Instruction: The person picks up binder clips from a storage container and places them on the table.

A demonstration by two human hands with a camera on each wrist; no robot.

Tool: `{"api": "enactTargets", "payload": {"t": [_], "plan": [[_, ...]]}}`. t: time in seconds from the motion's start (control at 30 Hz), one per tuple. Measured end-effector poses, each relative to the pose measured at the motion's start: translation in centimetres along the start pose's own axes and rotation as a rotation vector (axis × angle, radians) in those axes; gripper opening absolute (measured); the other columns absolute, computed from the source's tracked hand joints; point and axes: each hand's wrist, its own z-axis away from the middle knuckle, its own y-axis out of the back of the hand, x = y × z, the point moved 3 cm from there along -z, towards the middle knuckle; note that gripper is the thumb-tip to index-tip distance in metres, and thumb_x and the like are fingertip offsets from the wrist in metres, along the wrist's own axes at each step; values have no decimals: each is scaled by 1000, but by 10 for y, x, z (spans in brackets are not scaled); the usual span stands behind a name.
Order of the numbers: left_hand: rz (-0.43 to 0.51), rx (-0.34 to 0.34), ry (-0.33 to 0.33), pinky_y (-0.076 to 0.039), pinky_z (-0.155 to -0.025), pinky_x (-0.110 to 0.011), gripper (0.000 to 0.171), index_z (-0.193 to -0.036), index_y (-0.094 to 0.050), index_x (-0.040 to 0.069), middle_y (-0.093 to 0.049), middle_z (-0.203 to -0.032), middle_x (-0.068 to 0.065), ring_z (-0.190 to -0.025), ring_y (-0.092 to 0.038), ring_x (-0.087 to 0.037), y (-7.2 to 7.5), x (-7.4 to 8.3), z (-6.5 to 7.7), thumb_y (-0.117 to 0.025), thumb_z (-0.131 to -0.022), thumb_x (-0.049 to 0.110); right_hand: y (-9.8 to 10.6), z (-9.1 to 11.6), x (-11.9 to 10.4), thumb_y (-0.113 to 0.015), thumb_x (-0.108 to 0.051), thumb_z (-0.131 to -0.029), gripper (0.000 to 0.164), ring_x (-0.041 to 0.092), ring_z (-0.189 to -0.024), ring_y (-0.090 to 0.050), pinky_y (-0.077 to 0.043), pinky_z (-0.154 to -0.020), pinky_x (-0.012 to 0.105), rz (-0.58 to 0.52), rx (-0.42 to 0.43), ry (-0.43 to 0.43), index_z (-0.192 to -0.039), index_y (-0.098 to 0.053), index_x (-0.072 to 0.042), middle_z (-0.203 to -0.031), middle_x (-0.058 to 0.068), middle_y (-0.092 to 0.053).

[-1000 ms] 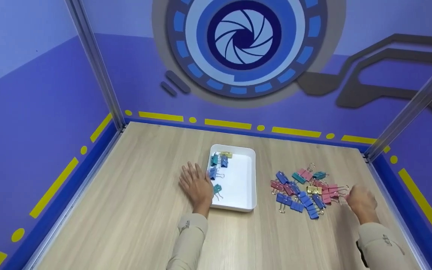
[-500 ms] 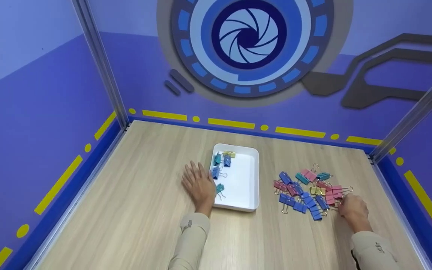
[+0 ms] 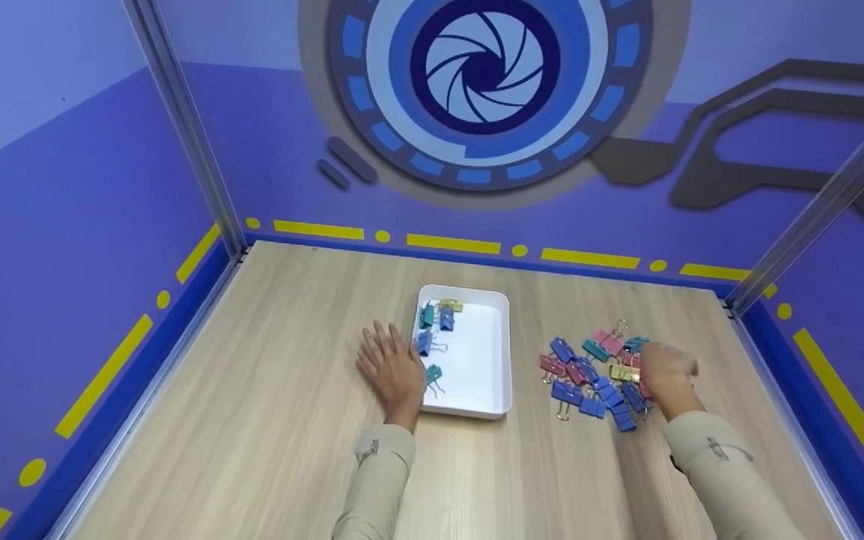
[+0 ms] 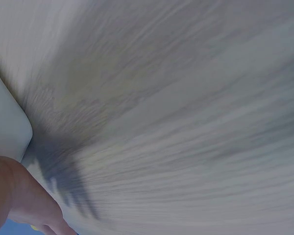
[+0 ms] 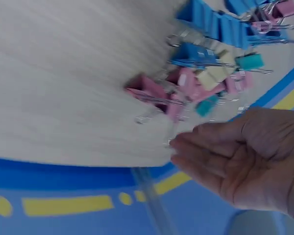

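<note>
My left hand (image 3: pixel 394 371) lies with fingers straight against the left side of a white tray (image 3: pixel 508 352). The left wrist view shows part of that hand (image 4: pixel 32 196) by the corner of the tray (image 4: pixel 7 122). Inside the tray, along its left side, are blue, teal and gold binder clips, among them a teal clip (image 3: pixel 433 375). My right hand (image 3: pixel 668 369), blurred, is over the right side of a pile of binder clips, covering most of the pink ones. The right wrist view has its palm (image 5: pixel 255 166) bare, fingers loosely extended beside a pink clip (image 5: pixel 146 90).
The pile mixes blue clips (image 3: pixel 567 394), red clips (image 3: pixel 552 366), teal clips (image 3: pixel 595 349) and a gold clip (image 3: pixel 625 373), many with wire handles sticking out. Blue-purple walls (image 3: pixel 267 165) and metal posts (image 3: pixel 184 127) bound the wooden table (image 3: pixel 252 420).
My right hand has moved from beyond the pile's right edge, leftward and away from me, over the pink clips. My left hand and the tray have stayed put.
</note>
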Motion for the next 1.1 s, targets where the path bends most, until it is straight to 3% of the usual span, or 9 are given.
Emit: {"api": "enactTargets", "payload": {"t": [0.07,0.2,0.3,0.43,0.53,0.73,0.9,1.0,1.1], "plan": [[0,2,5,-12,-129,-59,58,-160,-35,11,-18,-172,-11,-160,-11,-36,0,-1,-1,-40,-109,40,12,-6,-20,-52,3,-99,22,45,-85,-70,-60,-75,57,44,53,26,-114,-60,16,-96,35,-68],[14,19,12,-14,-129,-60,58,-159,-37,11,-21,-171,-11,-160,-11,-36,0,0,-2,-42,-109,39,29,-16,-62,-55,0,-97,17,41,-84,-68,-60,-73,53,6,138,108,-108,-63,11,-93,29,-67],[22,27,18,-15,-128,-60,57,-158,-39,11,-23,-171,-11,-160,-12,-36,-2,1,-1,-44,-108,39,34,-21,-96,-60,0,-92,12,44,-86,-69,-60,-74,56,-73,223,182,-98,-65,9,-94,29,-69],[28,16,17,-13,-128,-61,57,-158,-39,11,-22,-171,-11,-160,-12,-36,-4,1,0,-43,-108,38,30,-28,-143,-59,2,-92,16,41,-87,-70,-62,-76,53,-231,269,281,-104,-66,9,-96,28,-70],[29,14,19,-13,-128,-61,57,-157,-40,11,-23,-171,-11,-160,-13,-37,-2,1,-2,-43,-108,38,22,-35,-182,-61,3,-93,21,38,-89,-71,-62,-78,48,-333,254,363,-112,-67,7,-102,27,-72],[13,52,19,-19,-127,-62,56,-155,-44,10,-28,-169,-12,-158,-18,-39,0,1,-3,-45,-107,39,0,-31,-254,-69,-2,-92,30,41,-110,-70,-58,-97,50,-348,182,565,-121,-70,5,-119,24,-72],[0,80,2,-21,-126,-62,56,-154,-45,10,-30,-168,-13,-157,-22,-39,0,2,-3,-46,-107,39,-20,-18,-284,-73,4,-88,22,39,-106,-72,-58,-95,50,-315,132,757,-110,-75,6,-111,22,-76],[0,104,-8,-23,-125,-63,56,-153,-47,9,-33,-167,-13,-156,-25,-40,-1,1,-3,-46,-106,39,-29,-13,-290,-72,11,-84,17,33,-90,-74,-62,-82,46,-265,167,847,-99,-77,5,-96,18,-78],[-17,110,-6,-24,-124,-63,56,-153,-47,9,-34,-166,-13,-156,-26,-40,-1,0,-4,-45,-106,39,-33,-13,-292,-74,10,-81,11,29,-77,-73,-61,-72,43,-226,218,878,-88,-78,2,-82,15,-77]]}}
